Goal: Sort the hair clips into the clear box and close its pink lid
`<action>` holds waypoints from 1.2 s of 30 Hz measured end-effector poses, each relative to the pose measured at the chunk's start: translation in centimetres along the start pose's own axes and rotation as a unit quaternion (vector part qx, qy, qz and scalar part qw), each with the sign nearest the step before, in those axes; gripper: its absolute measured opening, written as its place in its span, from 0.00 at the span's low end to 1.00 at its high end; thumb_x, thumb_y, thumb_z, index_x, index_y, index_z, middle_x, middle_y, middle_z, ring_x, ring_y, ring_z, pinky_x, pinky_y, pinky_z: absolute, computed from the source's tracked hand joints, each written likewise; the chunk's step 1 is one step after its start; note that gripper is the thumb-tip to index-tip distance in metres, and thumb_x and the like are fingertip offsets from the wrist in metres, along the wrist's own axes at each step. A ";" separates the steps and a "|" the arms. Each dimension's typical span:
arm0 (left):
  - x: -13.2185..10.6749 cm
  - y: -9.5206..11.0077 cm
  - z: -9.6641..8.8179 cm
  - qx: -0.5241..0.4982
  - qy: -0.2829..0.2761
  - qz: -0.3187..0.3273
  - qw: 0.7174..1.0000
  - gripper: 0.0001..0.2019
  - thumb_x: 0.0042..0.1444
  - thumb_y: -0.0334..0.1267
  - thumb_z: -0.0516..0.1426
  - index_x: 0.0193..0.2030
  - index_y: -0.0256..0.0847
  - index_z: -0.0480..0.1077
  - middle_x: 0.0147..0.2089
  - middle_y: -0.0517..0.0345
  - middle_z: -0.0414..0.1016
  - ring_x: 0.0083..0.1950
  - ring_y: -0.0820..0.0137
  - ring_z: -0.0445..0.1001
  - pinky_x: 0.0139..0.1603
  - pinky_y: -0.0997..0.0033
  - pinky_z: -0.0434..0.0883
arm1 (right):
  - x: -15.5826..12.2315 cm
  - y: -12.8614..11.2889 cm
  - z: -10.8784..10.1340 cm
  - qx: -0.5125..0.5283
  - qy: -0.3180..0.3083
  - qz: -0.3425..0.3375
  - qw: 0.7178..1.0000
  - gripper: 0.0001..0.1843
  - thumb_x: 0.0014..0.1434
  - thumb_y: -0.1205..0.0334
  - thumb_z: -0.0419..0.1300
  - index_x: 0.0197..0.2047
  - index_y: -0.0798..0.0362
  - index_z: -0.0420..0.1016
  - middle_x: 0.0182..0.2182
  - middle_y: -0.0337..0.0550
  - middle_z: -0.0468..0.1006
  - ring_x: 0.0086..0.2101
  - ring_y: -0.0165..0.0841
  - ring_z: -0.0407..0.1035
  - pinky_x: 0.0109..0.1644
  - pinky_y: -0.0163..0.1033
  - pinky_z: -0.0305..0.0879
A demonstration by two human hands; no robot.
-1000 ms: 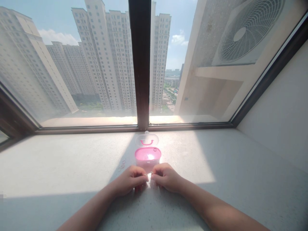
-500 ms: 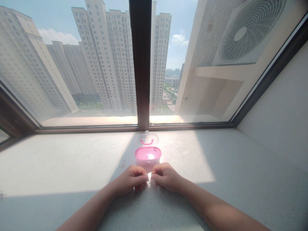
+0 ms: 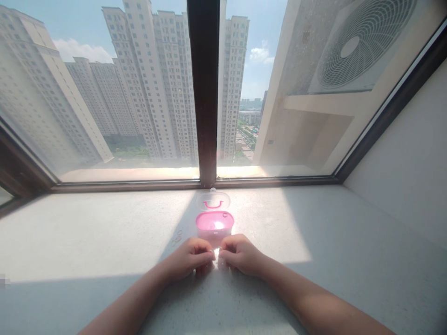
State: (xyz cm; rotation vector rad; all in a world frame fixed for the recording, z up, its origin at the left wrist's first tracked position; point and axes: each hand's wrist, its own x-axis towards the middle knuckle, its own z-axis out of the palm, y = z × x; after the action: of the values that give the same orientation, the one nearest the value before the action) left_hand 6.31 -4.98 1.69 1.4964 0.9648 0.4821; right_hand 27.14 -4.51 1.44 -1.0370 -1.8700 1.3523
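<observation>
My left hand and my right hand rest on the stone window ledge, fingertips meeting in a pinch. Between the fingertips glints something tiny that I cannot make out. Just beyond them stands a small pink box, lying open, with its clear lid and pink handle folded back toward the window. A few small thin rings lie on the ledge left of the box.
A dark window frame post rises straight behind the box. Glass panes run along the far edge of the ledge. A white wall closes the right side. An outdoor fan unit hangs outside.
None of the things has moved; both hands stay pinched together in front of the pink box. The view has shifted very slightly.
</observation>
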 end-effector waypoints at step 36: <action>0.1 -0.2 -0.1 0.004 -0.001 0.010 1.000 0.13 0.56 0.43 0.56 0.31 0.34 0.71 0.23 0.60 0.70 0.24 0.74 0.67 0.23 0.76 0.63 | 0.0 0.1 0.0 0.018 -0.001 0.012 1.000 0.07 0.49 0.68 0.55 0.20 0.55 0.68 0.14 0.34 0.69 0.14 0.25 0.60 0.18 0.29 0.54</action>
State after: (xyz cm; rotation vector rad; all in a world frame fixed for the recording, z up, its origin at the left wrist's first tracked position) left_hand 6.24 -4.84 1.44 1.5149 0.9524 0.4921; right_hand 27.16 -4.55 1.35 -1.0426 -1.8330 1.3968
